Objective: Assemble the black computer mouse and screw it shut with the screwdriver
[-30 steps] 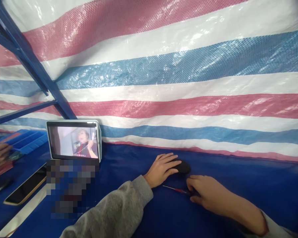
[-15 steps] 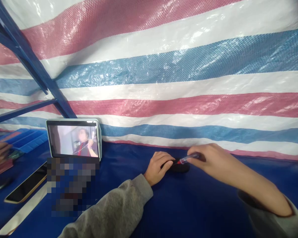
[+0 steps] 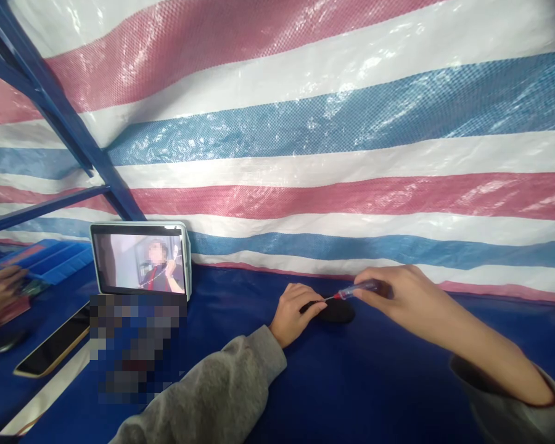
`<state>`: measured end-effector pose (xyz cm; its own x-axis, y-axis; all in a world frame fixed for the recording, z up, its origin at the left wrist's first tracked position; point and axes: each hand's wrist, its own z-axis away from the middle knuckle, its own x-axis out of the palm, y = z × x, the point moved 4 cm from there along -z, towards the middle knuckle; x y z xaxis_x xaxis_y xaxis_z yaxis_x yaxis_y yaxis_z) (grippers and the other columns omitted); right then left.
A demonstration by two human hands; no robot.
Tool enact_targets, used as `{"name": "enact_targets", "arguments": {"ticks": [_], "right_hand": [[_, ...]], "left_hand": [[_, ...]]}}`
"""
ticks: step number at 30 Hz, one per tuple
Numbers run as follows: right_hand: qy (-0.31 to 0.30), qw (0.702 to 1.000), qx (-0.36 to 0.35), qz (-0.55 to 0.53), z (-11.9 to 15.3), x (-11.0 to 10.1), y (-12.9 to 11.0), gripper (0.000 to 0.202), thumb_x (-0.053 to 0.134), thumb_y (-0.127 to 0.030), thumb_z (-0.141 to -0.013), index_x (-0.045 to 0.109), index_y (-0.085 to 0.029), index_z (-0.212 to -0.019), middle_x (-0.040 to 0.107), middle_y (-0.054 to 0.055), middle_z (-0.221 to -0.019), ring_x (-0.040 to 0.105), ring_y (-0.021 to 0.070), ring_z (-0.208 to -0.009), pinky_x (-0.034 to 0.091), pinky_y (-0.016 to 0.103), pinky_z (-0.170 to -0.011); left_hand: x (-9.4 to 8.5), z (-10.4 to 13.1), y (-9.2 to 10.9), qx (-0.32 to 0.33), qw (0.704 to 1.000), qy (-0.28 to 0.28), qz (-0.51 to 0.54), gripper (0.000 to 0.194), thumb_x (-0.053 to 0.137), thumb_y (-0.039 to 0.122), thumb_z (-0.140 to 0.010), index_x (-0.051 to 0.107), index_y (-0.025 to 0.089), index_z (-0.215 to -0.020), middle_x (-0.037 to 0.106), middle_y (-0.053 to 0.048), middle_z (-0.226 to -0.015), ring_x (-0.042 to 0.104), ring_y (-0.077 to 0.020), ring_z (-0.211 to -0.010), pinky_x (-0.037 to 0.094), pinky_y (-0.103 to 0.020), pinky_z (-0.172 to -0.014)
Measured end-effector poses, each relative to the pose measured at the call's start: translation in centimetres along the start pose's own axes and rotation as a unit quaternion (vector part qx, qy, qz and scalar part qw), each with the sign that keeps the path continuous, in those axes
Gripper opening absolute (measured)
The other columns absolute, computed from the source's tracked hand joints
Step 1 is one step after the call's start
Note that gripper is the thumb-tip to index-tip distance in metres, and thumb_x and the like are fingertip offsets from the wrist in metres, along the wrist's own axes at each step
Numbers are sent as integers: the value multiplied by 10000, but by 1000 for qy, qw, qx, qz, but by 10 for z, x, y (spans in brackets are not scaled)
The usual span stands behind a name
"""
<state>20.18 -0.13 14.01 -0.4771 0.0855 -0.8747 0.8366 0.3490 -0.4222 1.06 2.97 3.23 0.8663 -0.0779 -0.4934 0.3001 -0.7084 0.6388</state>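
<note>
My right hand [image 3: 393,290] is closed around the clear handle of a screwdriver [image 3: 351,290] with a red collar. Its thin metal shaft points left, and the tip ends by the thumb and fingertips of my left hand [image 3: 296,313]. Those fingers are curled onto the left end of a flat black rounded object [image 3: 337,311] lying on the blue table surface [image 3: 361,376]. What kind of object it is I cannot make out. My left fingers cover part of it and the exact spot where the tip rests.
A tablet [image 3: 141,259] stands propped at the left, with a phone [image 3: 53,339] lying in front of it. Beyond are a blue compartment tray [image 3: 62,262] and another person's hand [image 3: 2,290]. A striped tarp [image 3: 351,197] rises behind the table, beside a blue metal frame [image 3: 74,123].
My right hand has drawn slightly right with the screwdriver, so more of the metal shaft shows. My left hand stays at the black object.
</note>
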Motion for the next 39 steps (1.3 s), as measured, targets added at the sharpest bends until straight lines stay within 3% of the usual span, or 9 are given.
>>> {"name": "enact_targets", "arguments": {"ticks": [9, 14, 19, 39], "right_hand": [[-34, 999, 34, 4, 1, -4, -6, 249, 534, -416, -860, 713, -244, -848, 727, 5, -753, 639, 164, -633, 468, 298, -608], [-22, 999, 36, 4, 1, -6, -5, 250, 531, -428, -856, 710, -254, -840, 722, -4, -753, 636, 165, -634, 454, 297, -603], [-18, 999, 39, 5, 1, -6, -2, 239, 545, -437, -850, 699, -256, -823, 708, -12, -725, 614, 154, -610, 438, 295, -596], [-20, 999, 35, -12, 2, -6, -3, 230, 542, -417, -849, 699, -250, -828, 713, 0, -757, 623, 164, -642, 449, 305, -619]], "left_hand": [[3, 1, -5, 11, 1000, 23, 1, 207, 617, 360, -916, 714, 185, -864, 724, -30, -834, 652, -174, -796, 451, -320, -820], [1, 2, -8, -22, 999, 40, 7, 146, 662, 328, -887, 719, 203, -937, 731, -19, -882, 655, -176, -831, 449, -313, -832], [-3, 2, -7, -42, 997, 59, -2, 117, 676, 312, -877, 724, 206, -877, 737, -6, -855, 650, -174, -809, 442, -311, -806], [0, 2, -6, 14, 999, 43, -20, 218, 605, 373, -922, 716, 198, -856, 725, -23, -813, 649, -170, -777, 448, -316, -776]]}}
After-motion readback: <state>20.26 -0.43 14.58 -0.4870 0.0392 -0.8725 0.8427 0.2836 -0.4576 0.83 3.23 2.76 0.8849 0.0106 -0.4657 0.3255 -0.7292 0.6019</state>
